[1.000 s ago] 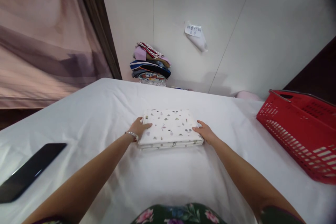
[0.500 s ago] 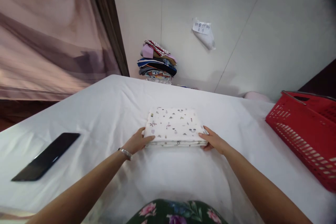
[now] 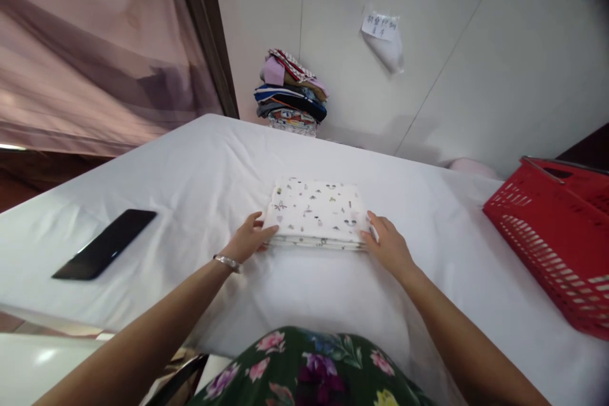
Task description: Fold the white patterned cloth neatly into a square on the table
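A folded white cloth with a small scattered print lies flat on the white-covered table, its layered folded edge facing me. At its front left corner is my left hand, thumb on top and fingers along the side, partly hidden at the edge. A silver bracelet circles that wrist. My right hand holds the opposite front corner, with the thumb against the front edge and the fingers beside the right edge.
A flat black device lies on the white table cover to the left. On the right stands a red plastic basket. Beyond the far edge rises a stack of folded fabrics against the wall. A labelled plastic bag hangs there.
My view has shifted, so the table and its things sit higher in the picture. The right-hand fingers have moved from gripping around the cloth's corner to lying along its side.
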A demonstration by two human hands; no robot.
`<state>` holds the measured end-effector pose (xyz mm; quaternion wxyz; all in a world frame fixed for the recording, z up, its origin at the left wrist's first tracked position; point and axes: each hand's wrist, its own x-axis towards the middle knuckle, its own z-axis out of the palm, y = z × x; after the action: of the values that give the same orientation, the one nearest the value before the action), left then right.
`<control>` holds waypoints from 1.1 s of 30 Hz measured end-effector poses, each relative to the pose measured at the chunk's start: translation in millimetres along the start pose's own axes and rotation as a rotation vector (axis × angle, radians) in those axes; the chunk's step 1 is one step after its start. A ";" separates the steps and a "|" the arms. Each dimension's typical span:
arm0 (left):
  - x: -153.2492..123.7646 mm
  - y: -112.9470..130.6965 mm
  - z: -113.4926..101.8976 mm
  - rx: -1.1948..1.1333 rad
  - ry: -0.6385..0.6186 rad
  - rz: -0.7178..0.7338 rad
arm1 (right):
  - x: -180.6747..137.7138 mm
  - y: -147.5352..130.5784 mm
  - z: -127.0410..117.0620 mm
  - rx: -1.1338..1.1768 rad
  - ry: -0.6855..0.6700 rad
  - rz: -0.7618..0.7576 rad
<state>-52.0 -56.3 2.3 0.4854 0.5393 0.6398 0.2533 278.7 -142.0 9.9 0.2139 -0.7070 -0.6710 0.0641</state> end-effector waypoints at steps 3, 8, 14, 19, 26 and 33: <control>-10.9 -1.5 -4.4 0.361 0.182 0.272 | -5.6 -14.8 5.0 0.037 0.020 -0.282; -20.4 5.6 3.5 0.682 0.200 0.870 | 0.5 -36.5 22.5 0.041 -0.037 -0.518; -8.3 11.9 22.0 0.828 0.070 1.037 | 12.1 -36.4 35.9 -0.071 -0.006 -0.488; -6.0 9.1 25.7 0.835 0.050 1.042 | 8.1 -31.9 38.6 -0.074 0.050 -0.491; -7.3 0.5 23.6 0.867 0.008 1.077 | 2.3 -31.0 41.7 -0.103 -0.003 -0.525; -5.9 -4.5 21.5 0.874 -0.019 1.134 | -4.9 -28.7 46.0 -0.129 -0.041 -0.541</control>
<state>-35.2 -67.4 -8.0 0.0241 0.9361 0.2996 0.1826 234.5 -136.6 -21.3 0.1644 -0.5130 -0.8422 -0.0239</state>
